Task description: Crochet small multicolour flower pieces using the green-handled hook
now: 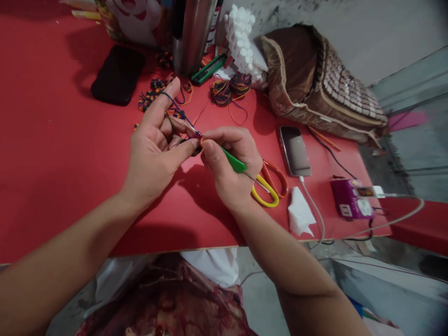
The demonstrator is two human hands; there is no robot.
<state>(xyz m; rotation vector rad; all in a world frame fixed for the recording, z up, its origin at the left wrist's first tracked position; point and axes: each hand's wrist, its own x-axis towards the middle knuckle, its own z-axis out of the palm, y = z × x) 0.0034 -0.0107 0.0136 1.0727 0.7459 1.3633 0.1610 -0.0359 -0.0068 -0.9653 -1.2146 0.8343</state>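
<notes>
My right hand point(234, 161) is closed around the green handle of a crochet hook point(234, 161), whose metal tip points left toward my other hand. My left hand point(157, 144) pinches a small dark piece of crochet work point(196, 148) between thumb and fingers. Over its raised index finger runs a dark strand of yarn point(180, 112), leading down to the hook's tip. The fingertips of both hands meet at the stitches, and they hide most of the piece. Behind my left hand lies multicoloured crochet work point(150, 95) in dark, orange and yellow yarn.
Scissors point(268, 186) with yellow and orange handles lie beside my right wrist. Yarn bundles point(231, 88), a green cutter point(209, 69) and a metal flask point(194, 37) stand or lie behind. A phone point(294, 150) is cabled near a purple socket box point(350, 200); a black phone-like object point(118, 74) lies left.
</notes>
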